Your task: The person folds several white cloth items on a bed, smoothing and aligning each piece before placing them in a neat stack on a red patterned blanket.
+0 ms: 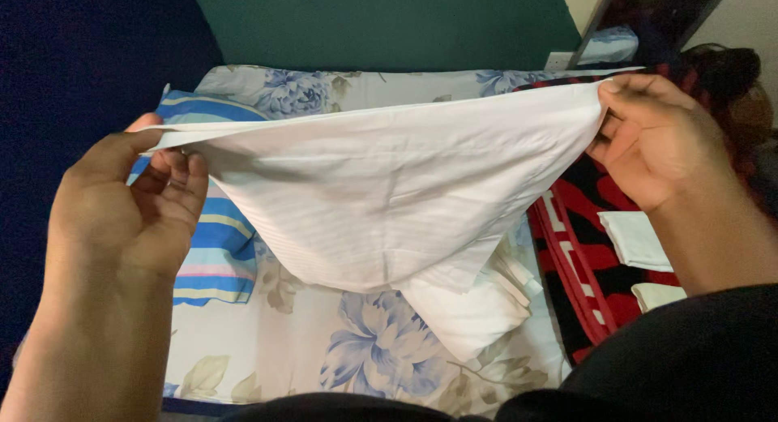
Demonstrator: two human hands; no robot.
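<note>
A white cloth (389, 187) with faint woven stripes hangs stretched between both my hands above a bed. My left hand (134, 207) pinches its left corner between thumb and fingers. My right hand (656, 138) grips the opposite corner at the upper right. The cloth sags in the middle into a downward point, and its lower end rests on the floral bedsheet (365, 357).
A blue striped pillow (207, 252) lies on the left of the bed. A red and black blanket (579, 252) lies on the right, with two folded white cloths (640, 239) on it. A green wall (389, 25) stands behind the bed.
</note>
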